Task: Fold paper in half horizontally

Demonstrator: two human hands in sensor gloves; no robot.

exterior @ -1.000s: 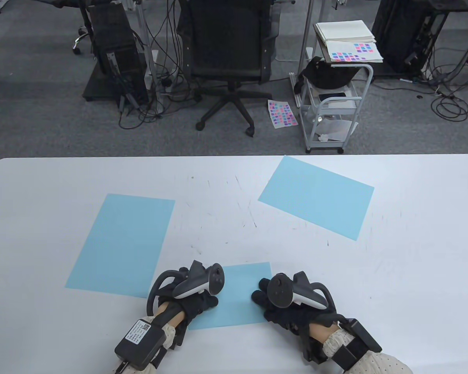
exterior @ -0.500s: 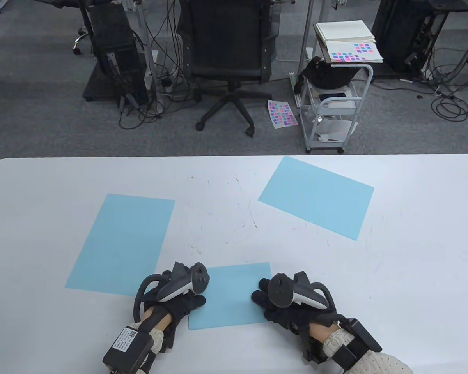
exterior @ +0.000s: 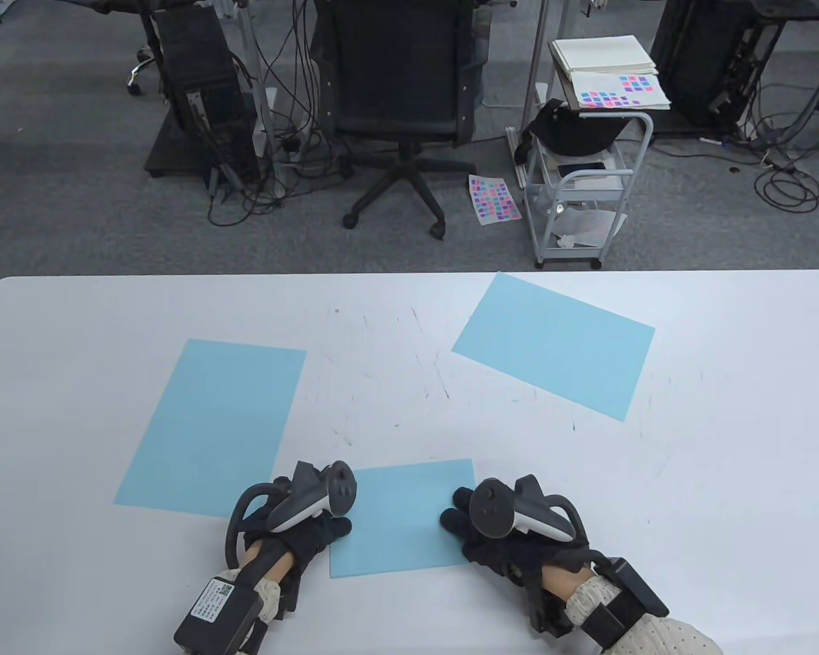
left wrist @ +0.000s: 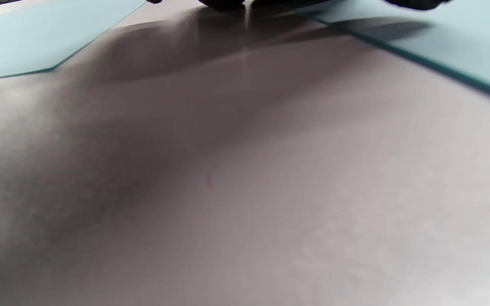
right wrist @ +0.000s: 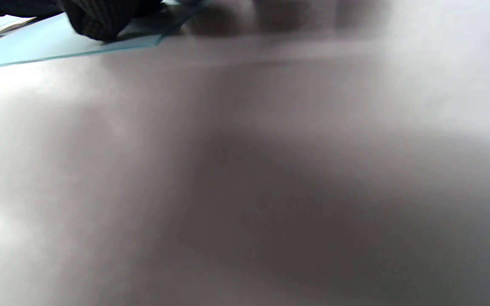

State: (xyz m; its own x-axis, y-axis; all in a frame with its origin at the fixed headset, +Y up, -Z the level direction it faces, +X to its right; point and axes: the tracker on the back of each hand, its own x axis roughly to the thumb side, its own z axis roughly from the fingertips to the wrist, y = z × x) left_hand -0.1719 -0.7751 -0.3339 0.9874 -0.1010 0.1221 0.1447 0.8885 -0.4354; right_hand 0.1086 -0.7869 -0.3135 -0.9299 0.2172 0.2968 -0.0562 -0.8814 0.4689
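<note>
A light-blue paper (exterior: pixel 403 522), folded to a small rectangle, lies flat near the table's front edge. It also shows in the left wrist view (left wrist: pixel 462 55) and in the right wrist view (right wrist: pixel 36 46). My left hand (exterior: pixel 338 529) rests with its fingertips at the paper's left edge. My right hand (exterior: pixel 454 515) presses on the paper's right edge, with its fingers (right wrist: pixel 100 19) on the near right corner. Neither hand grips the paper. The trackers hide most of both hands' fingers in the table view.
An unfolded light-blue sheet (exterior: pixel 211 430) lies left of my left hand and shows in the left wrist view (left wrist: pixel 36 38). A second sheet (exterior: pixel 553 344) lies tilted at the back right. The white table (exterior: pixel 689 512) is scuffed in the middle.
My left hand has slid leftward across the folded paper to its left edge. The right hand and the paper have not moved.
</note>
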